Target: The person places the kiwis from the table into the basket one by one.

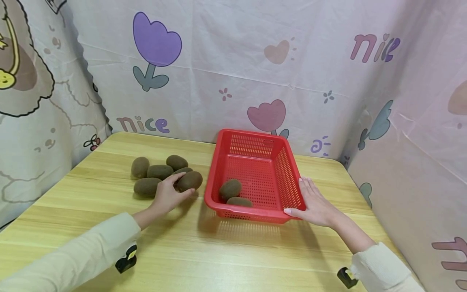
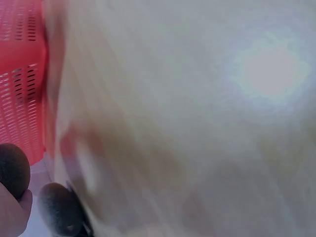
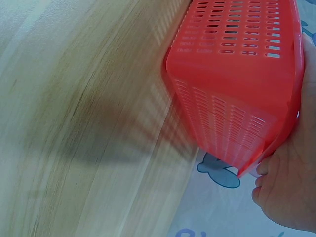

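Note:
My left hand (image 1: 168,197) grips a brown kiwi (image 1: 189,181) between thumb and fingers, just left of the red basket. Several more kiwis (image 1: 147,187) lie grouped on the table behind and left of that hand; one is partly hidden by the held fruit. At the image's lower left, the left wrist view shows the held kiwi (image 2: 14,170) and the thumb. My right hand (image 1: 316,204) rests on the near right corner of the red basket (image 1: 243,211), fingers extended along the right rim and thumb on the front rim. Two kiwis (image 1: 230,189) sit inside at the near left.
The pale wooden table (image 1: 175,259) carries everything. Behind it hangs a printed cloth (image 1: 219,48), which also stands along both sides. The basket has perforated walls and stands near the table's back edge.

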`<state>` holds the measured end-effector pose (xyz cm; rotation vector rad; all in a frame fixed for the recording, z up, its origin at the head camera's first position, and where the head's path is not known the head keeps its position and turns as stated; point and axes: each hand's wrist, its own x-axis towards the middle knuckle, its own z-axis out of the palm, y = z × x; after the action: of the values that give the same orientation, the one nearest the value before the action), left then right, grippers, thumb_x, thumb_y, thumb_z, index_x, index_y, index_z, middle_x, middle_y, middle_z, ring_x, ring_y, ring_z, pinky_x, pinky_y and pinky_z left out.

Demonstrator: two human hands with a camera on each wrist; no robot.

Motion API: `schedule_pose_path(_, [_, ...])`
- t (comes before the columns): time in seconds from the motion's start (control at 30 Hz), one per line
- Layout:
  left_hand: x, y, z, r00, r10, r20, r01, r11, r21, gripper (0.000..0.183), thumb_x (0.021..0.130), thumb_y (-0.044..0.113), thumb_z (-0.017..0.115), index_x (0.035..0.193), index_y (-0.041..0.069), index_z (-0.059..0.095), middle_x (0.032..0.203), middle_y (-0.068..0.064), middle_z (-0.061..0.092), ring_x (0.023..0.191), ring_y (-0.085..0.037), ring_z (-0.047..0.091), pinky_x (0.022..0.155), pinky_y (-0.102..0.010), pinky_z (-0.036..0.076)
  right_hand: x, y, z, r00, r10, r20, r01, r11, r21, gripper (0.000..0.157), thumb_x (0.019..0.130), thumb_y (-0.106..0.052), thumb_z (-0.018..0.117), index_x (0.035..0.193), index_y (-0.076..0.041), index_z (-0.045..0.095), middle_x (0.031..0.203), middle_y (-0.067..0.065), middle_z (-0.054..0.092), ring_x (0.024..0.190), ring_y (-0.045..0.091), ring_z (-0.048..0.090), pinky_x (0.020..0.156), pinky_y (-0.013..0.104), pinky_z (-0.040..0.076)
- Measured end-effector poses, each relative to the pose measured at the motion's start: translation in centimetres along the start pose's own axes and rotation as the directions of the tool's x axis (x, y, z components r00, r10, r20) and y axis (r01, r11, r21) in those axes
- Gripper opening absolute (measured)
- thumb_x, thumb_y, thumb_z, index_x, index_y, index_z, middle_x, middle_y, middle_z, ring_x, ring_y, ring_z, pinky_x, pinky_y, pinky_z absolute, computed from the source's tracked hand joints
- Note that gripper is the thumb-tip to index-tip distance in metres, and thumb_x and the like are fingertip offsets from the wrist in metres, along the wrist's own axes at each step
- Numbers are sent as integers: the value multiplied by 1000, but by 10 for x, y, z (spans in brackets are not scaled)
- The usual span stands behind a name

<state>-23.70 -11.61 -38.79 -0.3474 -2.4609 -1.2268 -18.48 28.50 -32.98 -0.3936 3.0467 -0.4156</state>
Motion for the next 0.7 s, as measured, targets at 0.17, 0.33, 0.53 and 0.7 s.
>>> schedule_pose_path(0.17, [8,8,-7,999,37,-28,-37,999,13,51,69,11,75,114,-6,57,108,-23,62,94,-33,60,79,-44,48,0,0,0,1000,-1,-2,1,1000,0,106,76,-60,55,142,6,5,148,27,7,136,44,4,106,61,17])
schedule_pose_path(0.33, [16,19,-14,997,65,-31,-64,998,15,51,70,13,74,115,-5,57,108,-23,62,92,-31,60,77,-43,49,0,0,0,1000,4,-1,-4,1000,1,106,76,-60,55,143,5,4,148,27,6,136,44,4,106,62,17])
schedule_pose_path(0.53, [22,34,-17,996,83,-18,-82,997,2,53,70,13,75,117,-3,57,110,-20,62,91,-28,60,75,-39,49,0,-1,0,1000,4,-5,-4,1000,-3,106,76,-60,55,142,6,5,148,27,8,136,44,5,105,62,19])
schedule_pose_path(0.7, [24,46,-15,993,117,-4,-117,993,-31,53,69,13,75,116,-4,57,109,-21,62,92,-29,59,76,-40,51,0,-1,1,1000,2,-5,-2,1000,-7,106,76,-60,55,142,6,6,148,27,8,136,44,5,105,61,19])
